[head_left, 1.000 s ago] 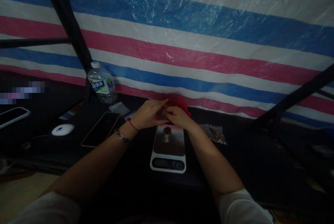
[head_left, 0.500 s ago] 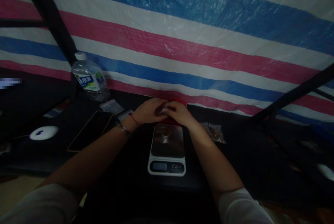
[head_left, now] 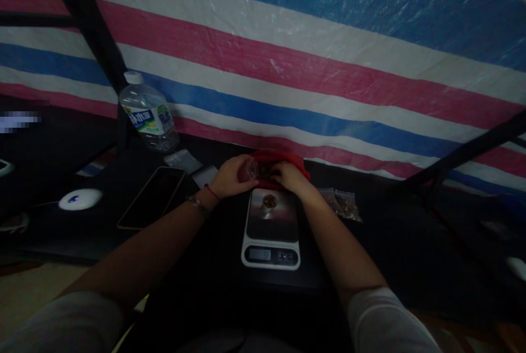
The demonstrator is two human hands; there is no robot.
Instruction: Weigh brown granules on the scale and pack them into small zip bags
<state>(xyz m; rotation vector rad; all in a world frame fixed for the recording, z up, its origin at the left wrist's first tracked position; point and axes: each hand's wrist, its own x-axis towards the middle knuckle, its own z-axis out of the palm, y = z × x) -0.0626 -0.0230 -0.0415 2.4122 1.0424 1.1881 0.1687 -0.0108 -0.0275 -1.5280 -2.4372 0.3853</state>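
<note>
My left hand (head_left: 233, 176) is closed around a small clear plastic bag (head_left: 249, 169), held at the left rim of a red bag (head_left: 283, 155). My right hand (head_left: 291, 177) reaches into the red bag's mouth, its fingers bent down among small dark brownish pieces (head_left: 266, 169). Its fingertips are partly hidden, and I cannot make out what they pinch. Just in front of both hands lies a white digital scale (head_left: 271, 232) with a lit display. On its metal plate stands a small round cup (head_left: 269, 203) with brownish pieces in it.
Small filled zip bags (head_left: 347, 206) lie right of my right forearm. On the left are flat clear bags (head_left: 183, 161), a phone (head_left: 153, 198), a white mouse (head_left: 80, 199) and a large plastic bottle (head_left: 150, 114). A striped sheet (head_left: 287, 62) hangs behind the black table.
My hands, close together over the red bag before, have come apart. The right one now dips into the bag, and the clear bag shows in the left. The view has shifted slightly.
</note>
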